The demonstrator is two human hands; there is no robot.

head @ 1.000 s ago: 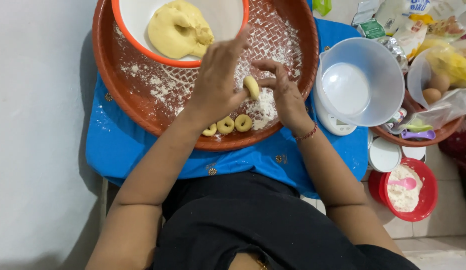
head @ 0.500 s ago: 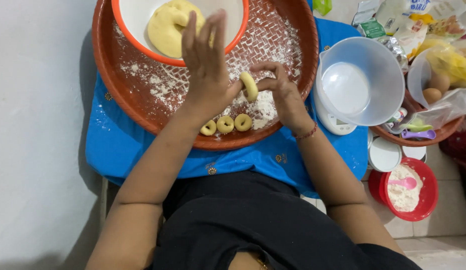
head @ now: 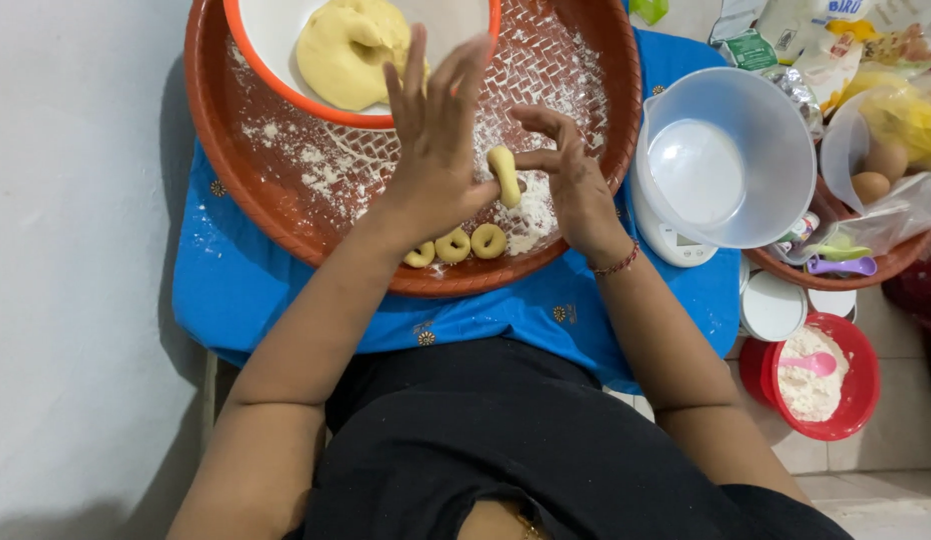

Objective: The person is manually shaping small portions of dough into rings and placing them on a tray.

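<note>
Fingers of right hand pinch dough roll; left hand spread open.

Home kitchen floor, dough bowl, flour tub, eggs, kitchen scale

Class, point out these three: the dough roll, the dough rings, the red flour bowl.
dough roll (head: 504, 176), head view, mid-length.
dough rings (head: 453, 245), head view, middle ring's band.
red flour bowl (head: 858, 350), head view, right rim.

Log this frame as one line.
left hand: open, fingers up | right hand: pinching short yellow dough roll | three yellow dough rings: on floured round brown woven tray
</note>
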